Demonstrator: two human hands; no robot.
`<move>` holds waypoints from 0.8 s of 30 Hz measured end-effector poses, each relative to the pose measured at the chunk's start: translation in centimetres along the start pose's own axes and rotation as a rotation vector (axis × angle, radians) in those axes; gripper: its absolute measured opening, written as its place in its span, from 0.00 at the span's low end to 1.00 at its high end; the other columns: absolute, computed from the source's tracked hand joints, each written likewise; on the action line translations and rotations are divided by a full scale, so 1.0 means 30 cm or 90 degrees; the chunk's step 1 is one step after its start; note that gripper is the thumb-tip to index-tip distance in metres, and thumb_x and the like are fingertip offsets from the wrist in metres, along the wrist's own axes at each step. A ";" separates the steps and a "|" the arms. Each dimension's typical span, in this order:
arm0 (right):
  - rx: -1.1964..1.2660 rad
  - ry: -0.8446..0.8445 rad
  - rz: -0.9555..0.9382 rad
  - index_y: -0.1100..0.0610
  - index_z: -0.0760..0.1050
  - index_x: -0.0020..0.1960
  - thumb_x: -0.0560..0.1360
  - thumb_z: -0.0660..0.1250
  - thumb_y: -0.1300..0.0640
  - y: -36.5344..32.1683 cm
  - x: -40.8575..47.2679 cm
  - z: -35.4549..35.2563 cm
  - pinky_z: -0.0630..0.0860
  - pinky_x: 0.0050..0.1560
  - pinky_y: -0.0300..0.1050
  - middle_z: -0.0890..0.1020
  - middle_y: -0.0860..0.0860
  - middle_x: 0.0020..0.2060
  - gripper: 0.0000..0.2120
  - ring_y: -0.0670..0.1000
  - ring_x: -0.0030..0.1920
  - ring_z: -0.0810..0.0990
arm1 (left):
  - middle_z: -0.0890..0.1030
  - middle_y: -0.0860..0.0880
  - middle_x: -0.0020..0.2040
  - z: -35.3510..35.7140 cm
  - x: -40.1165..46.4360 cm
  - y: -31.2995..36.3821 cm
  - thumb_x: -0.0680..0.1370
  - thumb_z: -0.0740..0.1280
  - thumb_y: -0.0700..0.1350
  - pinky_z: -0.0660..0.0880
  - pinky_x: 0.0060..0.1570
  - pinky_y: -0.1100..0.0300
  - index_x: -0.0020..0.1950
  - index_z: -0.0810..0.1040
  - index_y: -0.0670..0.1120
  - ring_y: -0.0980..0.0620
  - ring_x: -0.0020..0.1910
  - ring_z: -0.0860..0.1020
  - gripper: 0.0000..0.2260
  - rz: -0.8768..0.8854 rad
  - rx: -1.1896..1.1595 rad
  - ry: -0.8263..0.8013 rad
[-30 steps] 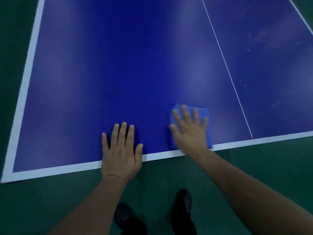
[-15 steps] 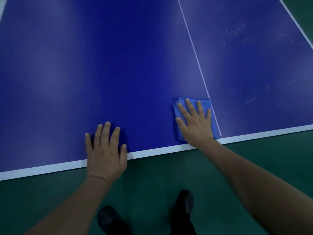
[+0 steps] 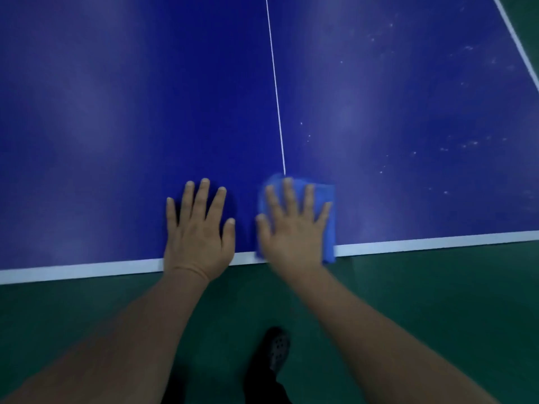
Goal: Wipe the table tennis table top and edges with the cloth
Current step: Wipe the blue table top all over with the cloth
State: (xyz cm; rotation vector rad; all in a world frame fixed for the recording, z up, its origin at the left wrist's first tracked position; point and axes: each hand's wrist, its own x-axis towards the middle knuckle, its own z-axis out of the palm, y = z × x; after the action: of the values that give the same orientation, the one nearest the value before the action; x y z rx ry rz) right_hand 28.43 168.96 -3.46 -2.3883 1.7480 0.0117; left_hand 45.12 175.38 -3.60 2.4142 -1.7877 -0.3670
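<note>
Head view, looking down at the near end of the blue bench (image 3: 116, 112). White edge band (image 3: 437, 242) runs left to right along the near side; thin white centre line (image 3: 275, 83) runs away from it up the middle and ends at the cloth. Left hand (image 3: 201, 228) lies flat, palm down, on the blue top just left of the centre line, heel of the hand over the edge band, fingers straight and a little spread; its grip is open and holds nothing. Right hand (image 3: 291, 228) lies flat, palm down, on the cloth (image 3: 328, 217), fingers straight and spread, pressing rather than grasping; no finger curls round the fabric. Cloth is a folded light-blue pad, lying on the top at the foot of the centre line, its near end over the edge band and slightly past the bench rim. It shows beyond the fingertips and along the right side of the hand; the rest is hidden under the palm. Right hand and cloth are blurred. The two hands are just beside each other, thumbs near but apart. Pale specks (image 3: 466, 144) scattered over the top right of the centre line; left half shows only soft glare patches. A second white band (image 3: 516, 45) crosses the far right corner. Below the bench, green floor (image 3: 437, 316). One dark perforated shoe (image 3: 277, 349) on the floor between the forearms
</note>
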 end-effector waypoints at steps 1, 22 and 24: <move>0.002 -0.015 -0.096 0.44 0.57 0.81 0.82 0.48 0.37 -0.027 -0.046 0.014 0.42 0.76 0.73 0.56 0.48 0.81 0.29 0.62 0.81 0.49 | 0.51 0.48 0.83 0.002 0.000 -0.001 0.81 0.44 0.60 0.41 0.78 0.40 0.82 0.56 0.51 0.47 0.82 0.45 0.31 -0.001 0.000 0.001; -0.032 0.008 -0.233 0.44 0.63 0.78 0.81 0.54 0.37 0.316 0.059 -0.022 0.52 0.73 0.75 0.63 0.48 0.79 0.28 0.61 0.80 0.57 | 0.56 0.44 0.82 0.013 0.001 0.007 0.82 0.46 0.56 0.45 0.78 0.37 0.81 0.60 0.50 0.44 0.82 0.50 0.28 -0.003 0.025 0.004; -0.055 0.011 -0.085 0.44 0.62 0.79 0.79 0.52 0.35 0.502 0.113 -0.060 0.54 0.73 0.76 0.63 0.48 0.79 0.30 0.61 0.79 0.57 | 0.56 0.44 0.82 0.014 0.001 0.007 0.82 0.46 0.57 0.45 0.78 0.37 0.81 0.59 0.51 0.44 0.82 0.49 0.28 -0.006 0.031 -0.002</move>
State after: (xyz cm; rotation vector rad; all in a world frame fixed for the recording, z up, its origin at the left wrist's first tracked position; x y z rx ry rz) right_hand 15.04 161.10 -4.22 -2.5694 1.6245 0.0497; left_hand 44.83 175.30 -3.95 2.4564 -1.8077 -0.3332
